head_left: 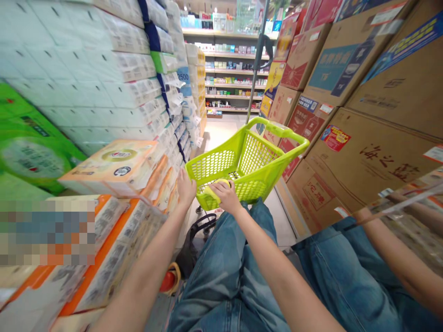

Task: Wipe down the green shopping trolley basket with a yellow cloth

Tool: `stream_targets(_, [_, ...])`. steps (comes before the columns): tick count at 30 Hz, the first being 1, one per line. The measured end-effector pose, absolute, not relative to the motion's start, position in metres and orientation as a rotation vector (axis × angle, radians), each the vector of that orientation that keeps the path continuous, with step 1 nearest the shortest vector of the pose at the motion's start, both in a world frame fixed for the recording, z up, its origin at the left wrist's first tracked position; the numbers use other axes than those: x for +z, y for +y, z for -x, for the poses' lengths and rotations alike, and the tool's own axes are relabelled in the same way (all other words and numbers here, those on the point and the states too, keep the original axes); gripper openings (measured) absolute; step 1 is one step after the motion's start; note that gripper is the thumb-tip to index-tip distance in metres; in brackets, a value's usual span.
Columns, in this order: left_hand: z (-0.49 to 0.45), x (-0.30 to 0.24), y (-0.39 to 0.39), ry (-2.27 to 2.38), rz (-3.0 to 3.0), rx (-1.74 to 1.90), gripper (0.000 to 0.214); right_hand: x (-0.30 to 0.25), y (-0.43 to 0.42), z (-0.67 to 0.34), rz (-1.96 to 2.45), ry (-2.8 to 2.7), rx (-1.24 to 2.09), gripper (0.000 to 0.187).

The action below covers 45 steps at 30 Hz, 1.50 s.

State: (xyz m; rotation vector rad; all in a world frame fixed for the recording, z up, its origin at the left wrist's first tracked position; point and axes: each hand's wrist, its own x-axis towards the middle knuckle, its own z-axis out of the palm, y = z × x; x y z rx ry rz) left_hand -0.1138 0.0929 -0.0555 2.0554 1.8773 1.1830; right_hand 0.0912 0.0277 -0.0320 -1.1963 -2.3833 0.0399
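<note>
My right hand (226, 196) is closed around the yellow-green handle (212, 191) of a lime-green plastic shopping cart basket (249, 161). The basket's mesh walls show no goods inside, though its floor is partly hidden. My left hand (186, 188) has its fingers extended beside the basket's near corner. It rests against or just by a stack of orange-and-white boxed tissue packs (114, 168), and I cannot tell whether it touches them. Both bare forearms reach forward over my blue jeans (221, 272).
Wrapped tissue bales (104, 78) tower on the left, and large cardboard cartons (360, 161) with Chinese print stack on the right. A metal cart pole (258, 74) rises from the basket. A black bag (197, 235) sits low by the cart, and shelves of goods (228, 74) stand beyond.
</note>
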Motion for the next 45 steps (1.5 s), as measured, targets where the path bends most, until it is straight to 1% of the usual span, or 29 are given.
stream_targets(2, [0.111, -0.057, 0.073, 1.859, -2.190, 1.160, 0.061, -0.030, 0.027, -0.092, 1.203, -2.359, 0.050, 0.067])
stream_targets(5, [0.107, -0.066, 0.037, 1.688, -2.485, 0.988, 0.055, -0.028, 0.026, -0.087, 1.230, -2.298, 0.064, 0.062])
stream_targets(9, [0.105, -0.078, 0.004, 1.653, -2.612, 0.929, 0.064, -0.036, 0.014, -0.063, 1.369, -2.114, 0.067, 0.052])
stream_targets(13, [0.100, -0.078, -0.004, 1.707, -2.619, 0.902, 0.065, -0.047, 0.001, -0.053, 1.293, -2.202, -0.006, 0.059])
stream_targets(15, [0.096, -0.076, -0.004, 1.732, -2.630, 0.875, 0.066, -0.047, 0.002, -0.073, 1.219, -2.313, -0.065, 0.064])
stream_targets(17, [0.093, -0.076, -0.004, 1.755, -2.644, 0.849, 0.066, -0.043, 0.008, -0.112, 1.245, -2.350, -0.138, 0.069])
stream_targets(21, [0.086, -0.077, -0.005, 1.788, -2.640, 0.840, 0.069, -0.029, 0.028, -0.200, 1.632, -2.107, -0.293, 0.076])
stream_targets(23, [0.081, -0.077, -0.006, 1.782, -2.618, 0.865, 0.072, -0.024, 0.035, -0.216, 1.772, -1.961, -0.328, 0.076])
stream_targets(25, [0.077, -0.077, -0.006, 1.781, -2.593, 0.892, 0.074, -0.025, 0.035, -0.200, 1.818, -1.882, -0.294, 0.074])
stream_targets(27, [0.074, -0.077, -0.006, 1.787, -2.569, 0.912, 0.075, -0.031, 0.028, -0.157, 1.770, -1.896, -0.197, 0.072])
stream_targets(31, [0.073, -0.078, -0.007, 1.816, -2.540, 0.919, 0.078, -0.045, 0.004, -0.062, 1.448, -2.130, -0.011, 0.066])
stream_targets(33, [0.075, -0.078, -0.008, 1.841, -2.539, 0.909, 0.079, -0.047, -0.002, -0.047, 1.323, -2.220, 0.017, 0.064])
stream_targets(35, [0.076, -0.078, -0.009, 1.864, -2.538, 0.899, 0.078, -0.045, 0.001, -0.064, 1.280, -2.279, 0.003, 0.065])
stream_targets(37, [0.076, -0.076, -0.010, 1.873, -2.534, 0.898, 0.078, -0.039, 0.011, -0.104, 1.327, -2.284, -0.045, 0.067])
stream_targets(41, [0.069, -0.073, -0.013, 1.864, -2.508, 0.940, 0.080, -0.028, 0.034, -0.184, 1.650, -2.017, -0.177, 0.070])
stream_targets(43, [0.066, -0.073, -0.013, 1.861, -2.487, 0.970, 0.082, -0.026, 0.039, -0.189, 1.757, -1.876, -0.201, 0.069])
stream_targets(45, [0.063, -0.074, -0.013, 1.866, -2.464, 0.996, 0.083, -0.028, 0.035, -0.165, 1.779, -1.803, -0.171, 0.069])
